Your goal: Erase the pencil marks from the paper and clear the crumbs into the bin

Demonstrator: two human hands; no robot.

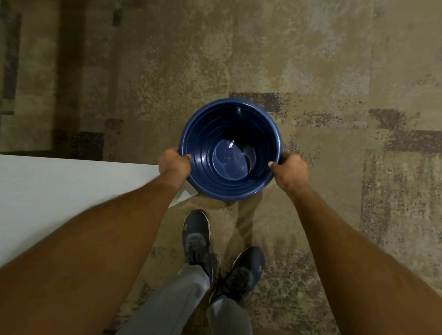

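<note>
Both hands, L (174, 163) & R (290, 168), grip blue bin (210, 178) rim; white table (48, 193) corner beside it, open carpet (337, 56) ahead.

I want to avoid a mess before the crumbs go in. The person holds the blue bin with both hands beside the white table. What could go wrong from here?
1. The blue bin overlaps the white table corner, so it may knock against it.
2. The left hand and right hand grip only the rim, so the bin could tilt or slip.
3. The feet are close together on the carpet, so a stumble is possible.
</note>
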